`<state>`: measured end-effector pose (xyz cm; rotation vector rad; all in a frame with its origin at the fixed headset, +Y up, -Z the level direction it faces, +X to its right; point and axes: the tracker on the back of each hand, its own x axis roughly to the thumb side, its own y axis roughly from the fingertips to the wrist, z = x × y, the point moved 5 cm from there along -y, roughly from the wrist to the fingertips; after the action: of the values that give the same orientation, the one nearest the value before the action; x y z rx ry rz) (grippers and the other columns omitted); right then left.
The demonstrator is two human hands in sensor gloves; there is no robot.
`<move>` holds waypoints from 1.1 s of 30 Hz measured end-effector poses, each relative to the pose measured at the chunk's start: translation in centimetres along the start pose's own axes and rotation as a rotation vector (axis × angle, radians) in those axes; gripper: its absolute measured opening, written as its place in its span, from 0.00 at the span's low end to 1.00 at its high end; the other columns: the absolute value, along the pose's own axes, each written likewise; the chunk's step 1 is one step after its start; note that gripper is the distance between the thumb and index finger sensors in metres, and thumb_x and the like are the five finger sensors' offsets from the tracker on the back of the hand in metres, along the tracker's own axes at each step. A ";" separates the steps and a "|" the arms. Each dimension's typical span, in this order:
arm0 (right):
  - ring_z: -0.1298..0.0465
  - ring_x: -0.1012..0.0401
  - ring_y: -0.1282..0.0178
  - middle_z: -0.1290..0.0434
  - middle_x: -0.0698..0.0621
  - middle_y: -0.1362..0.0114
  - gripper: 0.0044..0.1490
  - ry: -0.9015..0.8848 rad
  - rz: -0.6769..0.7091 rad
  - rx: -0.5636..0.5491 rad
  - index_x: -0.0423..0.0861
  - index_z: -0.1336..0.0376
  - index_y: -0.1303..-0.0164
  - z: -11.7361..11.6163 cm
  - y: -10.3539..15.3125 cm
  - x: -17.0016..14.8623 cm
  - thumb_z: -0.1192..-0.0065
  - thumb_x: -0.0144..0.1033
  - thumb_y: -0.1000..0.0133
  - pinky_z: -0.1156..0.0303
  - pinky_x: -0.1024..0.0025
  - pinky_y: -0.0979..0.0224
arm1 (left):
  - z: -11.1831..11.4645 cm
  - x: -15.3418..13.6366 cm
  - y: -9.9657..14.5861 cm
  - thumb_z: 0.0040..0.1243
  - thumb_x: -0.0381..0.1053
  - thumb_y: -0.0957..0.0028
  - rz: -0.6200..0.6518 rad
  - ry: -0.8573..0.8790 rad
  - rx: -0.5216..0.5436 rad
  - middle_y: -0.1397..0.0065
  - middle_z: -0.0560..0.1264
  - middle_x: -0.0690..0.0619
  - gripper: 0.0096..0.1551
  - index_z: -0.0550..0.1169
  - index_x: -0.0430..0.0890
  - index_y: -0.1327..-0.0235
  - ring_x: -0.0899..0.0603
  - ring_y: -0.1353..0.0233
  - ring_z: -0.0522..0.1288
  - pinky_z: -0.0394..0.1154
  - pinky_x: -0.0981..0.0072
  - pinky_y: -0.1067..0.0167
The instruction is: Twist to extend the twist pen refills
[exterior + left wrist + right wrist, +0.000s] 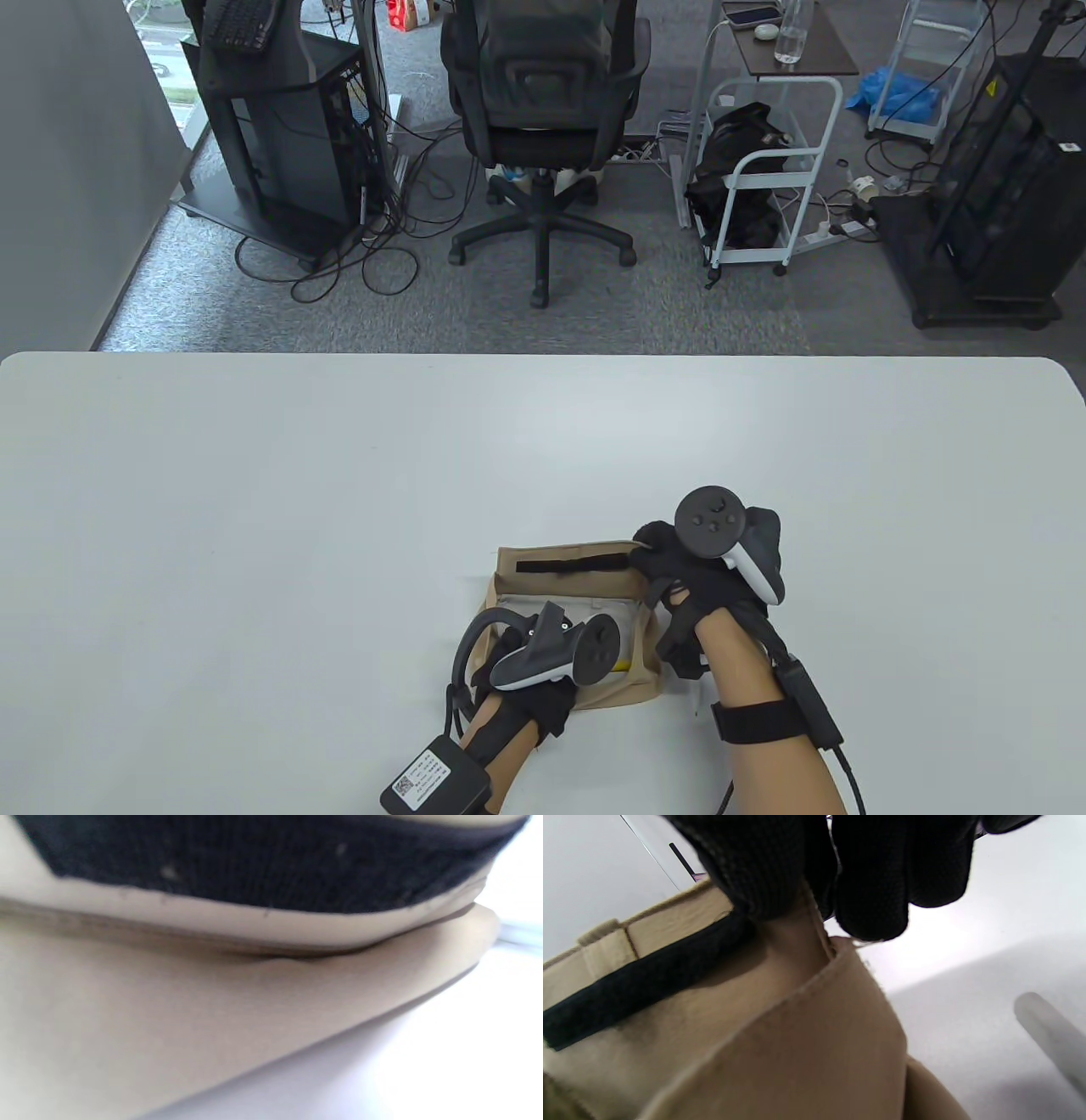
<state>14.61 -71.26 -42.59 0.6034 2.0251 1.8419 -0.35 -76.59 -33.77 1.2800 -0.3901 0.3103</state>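
On white table (pixel 254 509), tan pouch (pixel 594 581) (flap open), right hand (pixel 704 586) pinching flap corner, left hand (pixel 530 679) grip unclear.

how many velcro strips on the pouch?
1 visible: a black strip along the far flap of the tan pouch, next to the right hand. The left hand may hide others.

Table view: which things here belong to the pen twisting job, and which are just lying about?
Job:
tan pouch, flap open
right hand, gripping the pouch's flap corner
left hand, at the pouch's near edge

Lying about:
office chair
white cart
water bottle
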 end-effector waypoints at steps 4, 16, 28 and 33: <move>0.28 0.35 0.36 0.19 0.35 0.42 0.29 0.010 0.000 -0.006 0.37 0.26 0.41 0.0 0.0 0.0 0.27 0.38 0.49 0.42 0.27 0.31 | 0.2 0.4 -0.1 0.72 0.50 0.57 -0.002 -0.028 -0.013 0.38 0.82 0.39 0.30 0.84 0.41 0.41 0.35 0.41 0.85 0.80 0.43 0.44; 0.28 0.36 0.36 0.19 0.35 0.42 0.29 0.036 0.007 -0.026 0.37 0.26 0.41 -0.1 0.1 0.2 0.27 0.38 0.49 0.42 0.27 0.31 | 0.7 0.8 0.2 0.69 0.49 0.57 0.021 -0.040 -0.034 0.41 0.82 0.38 0.28 0.82 0.40 0.43 0.37 0.45 0.84 0.78 0.40 0.44; 0.30 0.36 0.33 0.21 0.35 0.39 0.28 0.037 0.022 -0.019 0.39 0.27 0.39 -0.4 0.0 0.5 0.27 0.31 0.50 0.43 0.26 0.30 | -0.4 -1.6 1.0 0.57 0.48 0.52 -0.014 0.153 0.076 0.36 0.71 0.38 0.29 0.72 0.38 0.38 0.36 0.41 0.79 0.77 0.38 0.44; 0.30 0.36 0.33 0.21 0.35 0.39 0.29 0.034 0.026 -0.027 0.38 0.28 0.38 -0.3 -0.1 0.5 0.26 0.32 0.50 0.43 0.26 0.30 | -3.0 -3.3 2.6 0.57 0.48 0.52 0.015 0.348 0.272 0.35 0.72 0.38 0.29 0.72 0.38 0.38 0.35 0.41 0.79 0.77 0.38 0.44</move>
<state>13.99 -71.29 -42.59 0.5975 2.0198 1.9032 -4.12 -73.02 -33.70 1.4562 -0.0604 0.6042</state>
